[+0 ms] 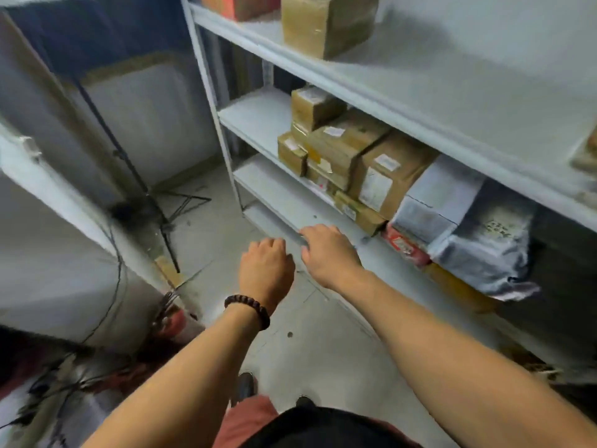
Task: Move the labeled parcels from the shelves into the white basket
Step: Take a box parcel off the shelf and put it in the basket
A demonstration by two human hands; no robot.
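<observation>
Fingers (268, 244) curled and empty: left hand (266, 270), right hand (329, 253) beside shelf edge (274, 225)

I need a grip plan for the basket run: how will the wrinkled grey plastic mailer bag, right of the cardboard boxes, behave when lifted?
The grey mailer bag is creased and its lower end droops, so it will likely sag and flop rather than hold its shape. Its shiny film may be slippery, so pinching a fold probably holds better. Its weight cannot be told.

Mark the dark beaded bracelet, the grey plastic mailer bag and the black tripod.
Dark beaded bracelet (250, 308): head view, its upper beads.
Grey plastic mailer bag (484, 257): head view, crinkled front.
Black tripod (149, 196): head view, where legs meet.
</observation>
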